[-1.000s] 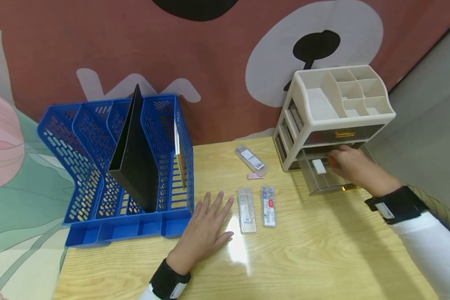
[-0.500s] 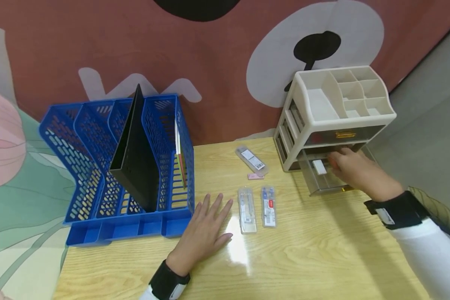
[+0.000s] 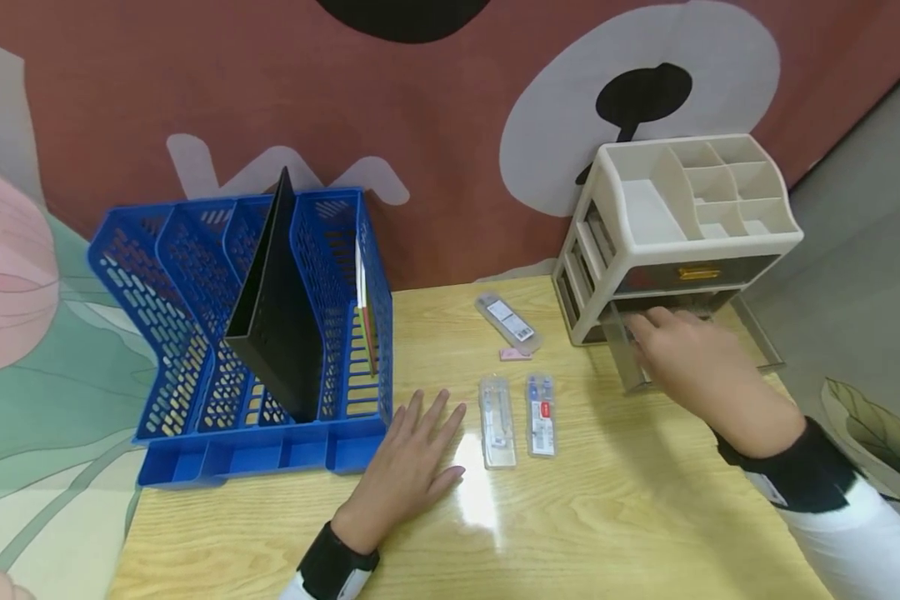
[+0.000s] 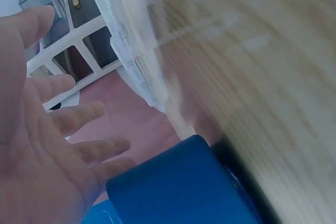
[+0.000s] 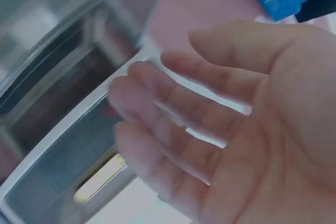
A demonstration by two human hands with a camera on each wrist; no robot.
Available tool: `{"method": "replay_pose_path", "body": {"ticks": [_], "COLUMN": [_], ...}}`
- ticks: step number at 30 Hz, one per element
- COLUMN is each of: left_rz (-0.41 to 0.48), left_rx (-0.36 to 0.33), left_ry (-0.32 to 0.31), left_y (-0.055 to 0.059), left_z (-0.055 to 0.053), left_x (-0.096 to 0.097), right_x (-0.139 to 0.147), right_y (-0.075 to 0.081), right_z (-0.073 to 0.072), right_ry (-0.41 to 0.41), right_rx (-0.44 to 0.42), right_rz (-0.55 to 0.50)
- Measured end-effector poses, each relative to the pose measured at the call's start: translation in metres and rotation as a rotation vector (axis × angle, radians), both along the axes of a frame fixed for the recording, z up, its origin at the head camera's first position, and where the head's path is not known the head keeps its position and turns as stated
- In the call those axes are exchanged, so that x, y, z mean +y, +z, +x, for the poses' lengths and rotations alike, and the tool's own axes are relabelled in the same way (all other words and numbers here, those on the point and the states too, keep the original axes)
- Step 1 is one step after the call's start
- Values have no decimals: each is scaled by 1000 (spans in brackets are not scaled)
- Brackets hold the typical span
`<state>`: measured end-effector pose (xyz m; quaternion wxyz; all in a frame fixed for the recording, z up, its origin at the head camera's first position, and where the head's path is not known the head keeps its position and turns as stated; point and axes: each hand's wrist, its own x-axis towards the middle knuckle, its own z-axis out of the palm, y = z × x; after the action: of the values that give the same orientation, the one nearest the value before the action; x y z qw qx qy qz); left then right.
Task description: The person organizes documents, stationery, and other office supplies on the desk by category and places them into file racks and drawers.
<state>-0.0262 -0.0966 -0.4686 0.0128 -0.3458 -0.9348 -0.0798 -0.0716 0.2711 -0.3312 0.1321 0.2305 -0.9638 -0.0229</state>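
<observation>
Over the pulled-out clear drawer (image 3: 626, 358) of the white desktop organizer (image 3: 708, 248), my right hand (image 3: 697, 367) reaches down, its fingers inside the drawer's left side. The small white block seen there earlier is hidden behind this hand. In the right wrist view, the right hand (image 5: 236, 108) shows a bare palm and lightly bent fingers with nothing between them. My left hand (image 3: 405, 467) rests on the table with its fingers spread, beside the blue file rack (image 3: 303, 450). Nearest to its fingertips lies a clear pen case (image 3: 497, 421).
Another slim case (image 3: 541, 417) with a red label is right of the clear one. Farther back, a frosted case (image 3: 507, 320) lies against a small pink strip (image 3: 515, 355). The rack holds a tilted black folder (image 3: 285, 333) and thin booklets (image 3: 366, 321).
My right hand has moved left across the drawer and now covers the white block, with its forearm lower. My left hand stays in place. The head view has shifted slightly.
</observation>
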Motion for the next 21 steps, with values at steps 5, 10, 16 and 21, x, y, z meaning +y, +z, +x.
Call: {"method": "replay_pose_path", "body": {"ticks": [5,10,16,21], "left_rz": [13,40,40,42], "left_rx": [18,46,29,24], "left_ry": [4,3,12,13], "left_y": [-1,-3,-4,-5], "left_z": [2,4,8,11], "left_x": [-3,-7,-10,-12], "right_x": [-28,-50,-69,-82], "right_y": [-5,-16,-34,-53], "right_z": [-2,-10,-18,-23], "right_ry": [69,105,145,126], "right_rx": [21,-44,-98,-187], "right_rz": [-3,-30,-77,-125]}}
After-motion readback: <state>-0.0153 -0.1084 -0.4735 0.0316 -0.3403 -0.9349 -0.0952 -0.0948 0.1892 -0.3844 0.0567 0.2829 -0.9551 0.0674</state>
